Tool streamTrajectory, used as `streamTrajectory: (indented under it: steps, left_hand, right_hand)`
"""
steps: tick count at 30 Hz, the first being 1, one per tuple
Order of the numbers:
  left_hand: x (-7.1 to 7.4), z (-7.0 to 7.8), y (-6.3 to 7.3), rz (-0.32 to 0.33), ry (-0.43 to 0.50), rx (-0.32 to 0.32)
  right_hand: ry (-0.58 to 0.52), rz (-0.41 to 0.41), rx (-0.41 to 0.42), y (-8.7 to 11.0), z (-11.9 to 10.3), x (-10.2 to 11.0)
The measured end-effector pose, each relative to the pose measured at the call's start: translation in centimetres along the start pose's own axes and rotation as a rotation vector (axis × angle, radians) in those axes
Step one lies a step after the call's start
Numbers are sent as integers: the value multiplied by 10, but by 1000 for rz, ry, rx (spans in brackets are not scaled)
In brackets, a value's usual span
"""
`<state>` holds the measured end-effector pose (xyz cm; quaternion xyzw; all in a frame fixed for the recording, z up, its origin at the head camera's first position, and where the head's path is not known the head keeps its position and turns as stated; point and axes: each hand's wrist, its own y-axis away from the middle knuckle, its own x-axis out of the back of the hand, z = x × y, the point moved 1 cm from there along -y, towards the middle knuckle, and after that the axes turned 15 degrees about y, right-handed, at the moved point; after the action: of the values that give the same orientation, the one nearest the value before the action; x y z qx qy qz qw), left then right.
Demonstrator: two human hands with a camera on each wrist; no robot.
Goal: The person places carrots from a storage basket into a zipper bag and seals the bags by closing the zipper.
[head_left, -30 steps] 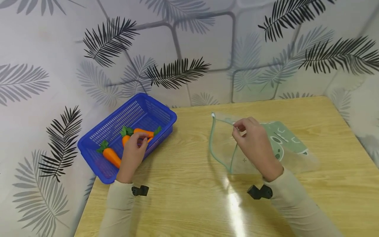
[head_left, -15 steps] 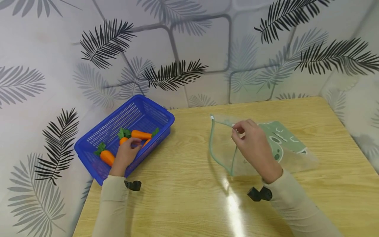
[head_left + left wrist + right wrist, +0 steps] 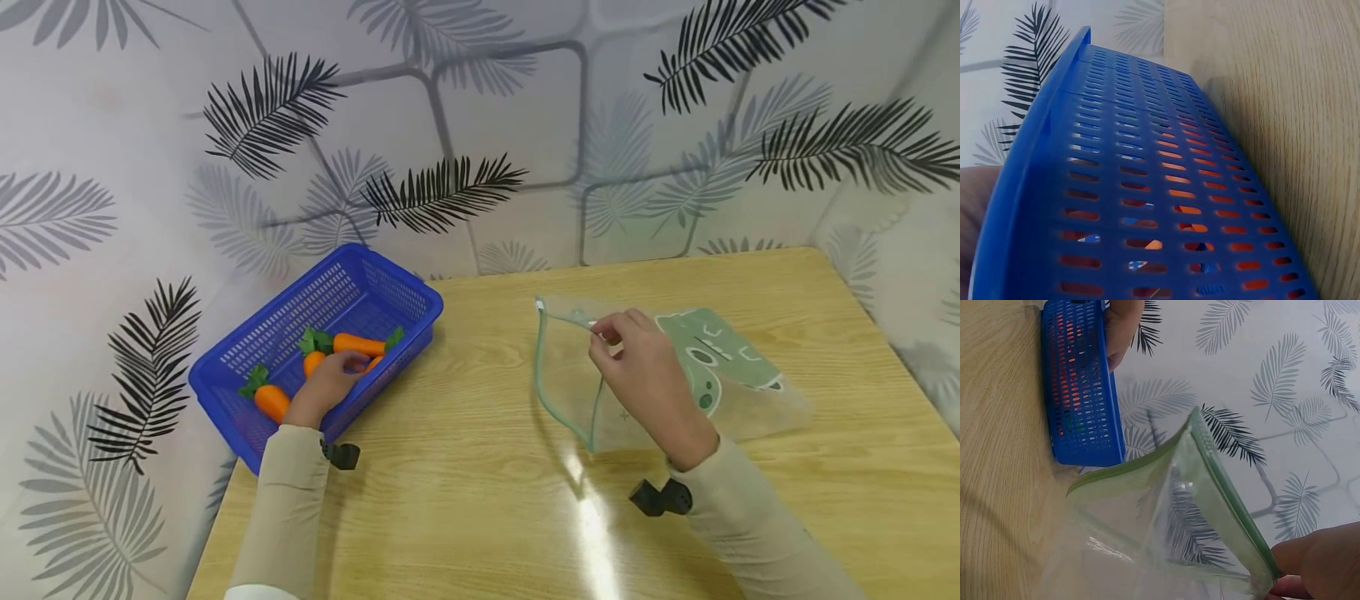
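Note:
My left hand reaches over the near rim into the blue plastic basket. Its fingers touch or lie close to an orange carrot by the near wall; the fingertips are hidden, so a grip cannot be confirmed. Several other carrots with green tops lie there, one carrot toward the left end and another carrot just beyond my fingers. Between thumb and fingers, my right hand pinches the green-edged mouth of a clear zip bag. The bag's mouth gapes toward the basket, and a green printed animal face decorates its far part.
All this stands on a light wood table. Behind the table and along its left side hangs a pale cloth with a leaf print. In the left wrist view, the slotted basket wall blocks most of the inside.
My left hand has moved slightly left, then lowered into the basket beside the near carrot. My right hand keeps its pinch on the bag's edge with hardly any movement.

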<state>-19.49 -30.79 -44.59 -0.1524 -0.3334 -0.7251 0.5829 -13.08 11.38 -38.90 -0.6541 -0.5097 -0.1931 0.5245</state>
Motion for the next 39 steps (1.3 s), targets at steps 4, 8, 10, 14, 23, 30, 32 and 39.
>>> streamTrajectory:
  steps: [4, 8, 10, 14, 23, 30, 32, 39]
  left_hand:
    - [-1, 0, -4, -5, -1, 17]
    - [-2, 0, -7, -12, 6, 23]
    - [-3, 1, -8, -22, 21, 34]
    - [-6, 1, -11, -41, 51, 57]
    - [-13, -4, -19, -39, 35, 68]
    - [-17, -12, -15, 29, -13, 55]
    - [-17, -15, -14, 43, -19, 55]
    - [-12, -18, -14, 62, -28, 27]
  right_hand:
    - [0, 4, -3, 0, 1, 0]
    - [-1, 3, -3, 0, 2, -1]
    - [-2, -2, -4, 1, 2, 0]
    - [-2, -11, -15, 2, 4, 0]
    - [5, -4, -27, 4, 5, 0]
    - [-16, -11, -23, 3, 4, 0]
    - [-17, -14, -22, 3, 4, 1]
    - [-4, -18, -27, 2, 5, 2]
